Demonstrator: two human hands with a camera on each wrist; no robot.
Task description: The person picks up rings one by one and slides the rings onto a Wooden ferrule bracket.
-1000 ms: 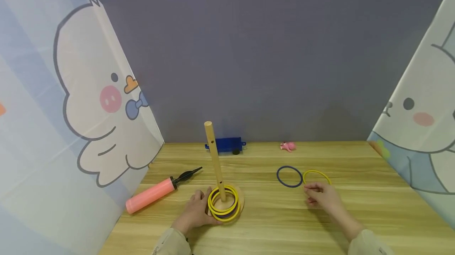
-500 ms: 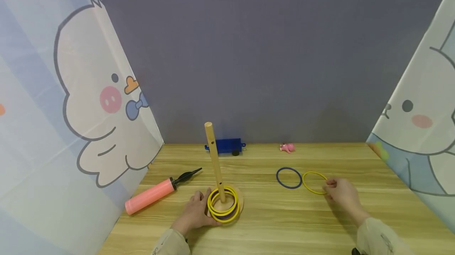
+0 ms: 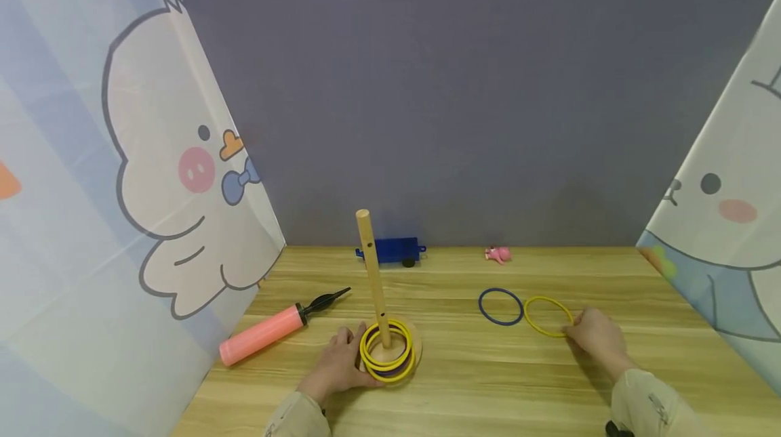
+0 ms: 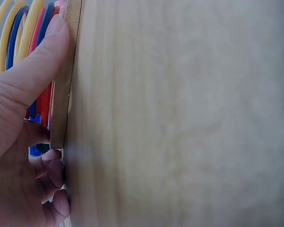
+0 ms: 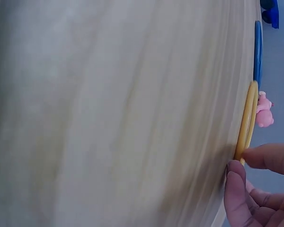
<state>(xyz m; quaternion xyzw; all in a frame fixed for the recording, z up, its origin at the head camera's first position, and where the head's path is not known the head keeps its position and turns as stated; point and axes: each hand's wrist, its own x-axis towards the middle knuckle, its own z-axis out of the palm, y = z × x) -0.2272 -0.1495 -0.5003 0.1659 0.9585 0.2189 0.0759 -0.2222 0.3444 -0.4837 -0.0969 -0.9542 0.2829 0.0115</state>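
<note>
A wooden ring-toss stand (image 3: 373,274) has an upright peg on a round base. Yellow, blue and red rings (image 4: 26,38) are stacked around the peg. My left hand (image 3: 338,364) holds the base's left side, its thumb (image 4: 42,54) along the base's edge beside the rings, fingers curled at the base's far side. My right hand (image 3: 598,335) pinches the near right edge of a yellow ring (image 3: 529,318) between thumb and finger, as the right wrist view shows. That ring lies on the table. A dark blue ring (image 3: 500,324) lies just left of it, edges about touching.
A pink hand pump (image 3: 259,337) with a black nozzle lies left of the stand. Behind the peg is a blue toy trailer (image 3: 396,251). A small pink toy figure (image 3: 499,255) sits at the back of the wooden table (image 3: 476,383). Fabric screens enclose three sides.
My right hand has moved from the yellow ring's near left edge round to its right edge and now pinches it there. The left hand stays on the stand's base.
</note>
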